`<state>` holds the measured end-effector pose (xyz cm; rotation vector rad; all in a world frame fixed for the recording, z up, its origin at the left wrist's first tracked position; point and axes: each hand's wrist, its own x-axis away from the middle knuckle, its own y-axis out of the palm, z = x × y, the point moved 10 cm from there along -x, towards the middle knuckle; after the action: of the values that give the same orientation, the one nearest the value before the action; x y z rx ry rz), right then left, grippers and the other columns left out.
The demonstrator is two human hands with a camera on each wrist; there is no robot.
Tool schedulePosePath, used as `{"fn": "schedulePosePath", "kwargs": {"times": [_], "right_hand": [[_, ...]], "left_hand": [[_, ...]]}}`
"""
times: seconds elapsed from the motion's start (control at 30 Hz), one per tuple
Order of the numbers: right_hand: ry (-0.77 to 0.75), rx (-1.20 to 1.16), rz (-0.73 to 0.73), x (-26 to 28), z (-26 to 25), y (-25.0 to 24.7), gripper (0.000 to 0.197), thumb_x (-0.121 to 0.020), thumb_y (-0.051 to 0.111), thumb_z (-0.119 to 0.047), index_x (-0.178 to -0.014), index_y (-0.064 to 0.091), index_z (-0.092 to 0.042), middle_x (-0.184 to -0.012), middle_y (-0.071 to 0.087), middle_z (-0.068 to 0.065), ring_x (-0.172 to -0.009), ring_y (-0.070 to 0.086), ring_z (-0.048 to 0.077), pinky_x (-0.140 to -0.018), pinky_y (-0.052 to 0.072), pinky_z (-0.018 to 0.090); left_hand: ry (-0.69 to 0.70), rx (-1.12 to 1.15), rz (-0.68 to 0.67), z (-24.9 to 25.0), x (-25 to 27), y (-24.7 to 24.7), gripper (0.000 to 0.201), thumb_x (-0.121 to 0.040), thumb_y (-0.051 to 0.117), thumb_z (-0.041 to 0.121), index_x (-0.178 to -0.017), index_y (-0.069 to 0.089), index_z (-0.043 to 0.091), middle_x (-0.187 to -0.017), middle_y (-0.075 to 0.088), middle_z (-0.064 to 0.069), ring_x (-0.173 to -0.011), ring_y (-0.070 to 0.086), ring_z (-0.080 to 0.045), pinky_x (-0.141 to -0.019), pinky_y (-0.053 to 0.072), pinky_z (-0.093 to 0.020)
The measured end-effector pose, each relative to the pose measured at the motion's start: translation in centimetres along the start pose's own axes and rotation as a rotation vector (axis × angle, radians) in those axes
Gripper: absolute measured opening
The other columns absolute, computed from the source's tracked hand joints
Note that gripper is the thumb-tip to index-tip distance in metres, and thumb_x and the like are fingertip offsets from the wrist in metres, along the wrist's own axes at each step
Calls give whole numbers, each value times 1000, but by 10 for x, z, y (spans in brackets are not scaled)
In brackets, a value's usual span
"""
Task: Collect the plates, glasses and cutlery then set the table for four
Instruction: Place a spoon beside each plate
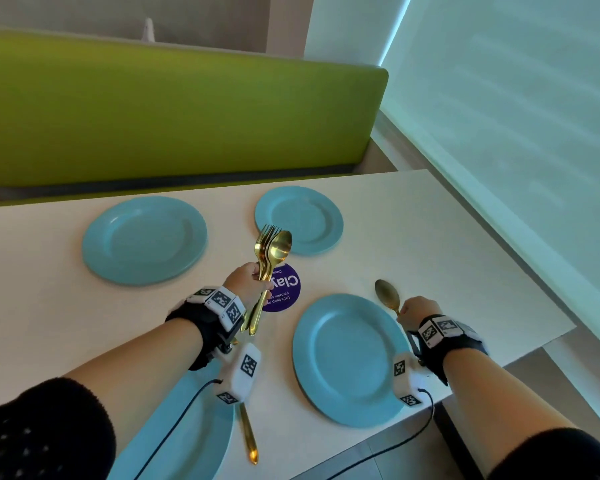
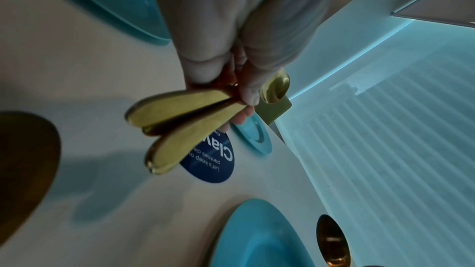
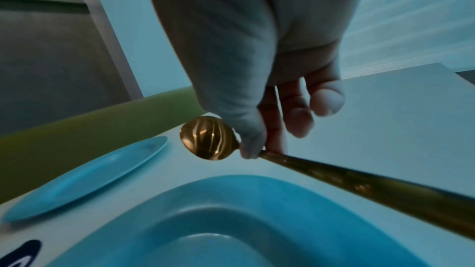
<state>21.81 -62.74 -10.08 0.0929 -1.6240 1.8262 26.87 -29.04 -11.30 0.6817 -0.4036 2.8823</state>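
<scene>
Several blue plates lie on the white table: far left, far right, near right and near left. My left hand grips a bundle of gold forks and spoons, handles fanned out below the fist. My right hand pinches a single gold spoon by its neck, just right of the near right plate; its bowl points away from me. A gold piece of cutlery lies beside the near left plate.
A round purple sticker marked "Clay" sits at the table's centre. A green bench back runs behind the table. A window blind stands along the right side, close to the table's right edge.
</scene>
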Motion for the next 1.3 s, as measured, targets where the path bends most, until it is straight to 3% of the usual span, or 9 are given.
{"fn": "schedulePosePath", "kwargs": {"times": [0.2,0.33,0.47,0.57,0.83,0.97,1.1,1.2,1.3], "right_hand": [[8,34,-43,-25,16,22,24,-92,52,-21,-107,67,-8,-105,70,7,-77,57,21,-66,44,22],[20,28,-71,-35,21,39,23,-92,48,-16,-101,67,-7,-96,68,7,-74,53,21,-64,41,22],[56,-13,-41,-39,24,40,24,-89,47,-13,-66,53,-11,-68,55,1,-69,54,21,-56,39,23],[70,-66,-19,-40,24,38,31,-88,48,-13,-57,43,-14,-60,47,0,-56,49,17,-53,37,23],[143,-188,38,-28,30,32,28,-88,47,-10,-60,48,-12,-63,49,2,-71,56,25,-64,43,26],[153,-200,46,-25,32,32,19,-89,46,-10,-80,62,-10,-75,55,5,-70,56,25,-63,43,26],[175,-239,75,-23,35,31,25,-90,51,-21,-67,55,-13,-64,51,1,-58,52,19,-53,37,21],[189,-276,84,-22,39,27,18,-90,53,-22,-83,64,-9,-77,56,4,-72,54,24,-63,41,24],[124,-319,37,-22,32,29,32,-84,61,-39,-96,69,-10,-87,64,6,-82,60,25,-66,43,25]], "left_hand": [[-38,-7,7,-5,-9,13,29,-87,58,1,-116,53,0,-96,60,-12,-67,60,-17,-65,54,-32],[-40,-24,22,-7,-12,15,26,-87,59,1,-113,55,4,-97,61,-11,-68,60,-18,-64,53,-30],[-40,-33,33,-8,-13,16,21,-87,59,2,-106,54,9,-95,61,-8,-73,62,-22,-72,55,-36],[-42,-37,42,-8,-14,17,22,-87,58,3,-108,54,9,-93,60,-7,-65,60,-16,-62,52,-28],[-43,-31,56,-8,-14,19,22,-87,58,2,-109,55,4,-90,60,-9,-60,58,-15,-56,50,-24],[-34,-24,54,-4,-14,20,25,-88,57,2,-113,53,4,-93,61,-10,-60,58,-13,-55,49,-22],[-20,-27,65,-3,-11,20,17,-88,58,2,-105,55,8,-87,60,-6,-59,57,-12,-51,49,-19],[-9,-43,67,-2,-10,21,12,-88,58,3,-96,53,10,-88,61,-8,-58,57,-13,-51,48,-20],[-2,-39,68,0,-9,21,13,-88,57,2,-96,53,11,-85,60,-6,-59,57,-14,-57,49,-24]]}}
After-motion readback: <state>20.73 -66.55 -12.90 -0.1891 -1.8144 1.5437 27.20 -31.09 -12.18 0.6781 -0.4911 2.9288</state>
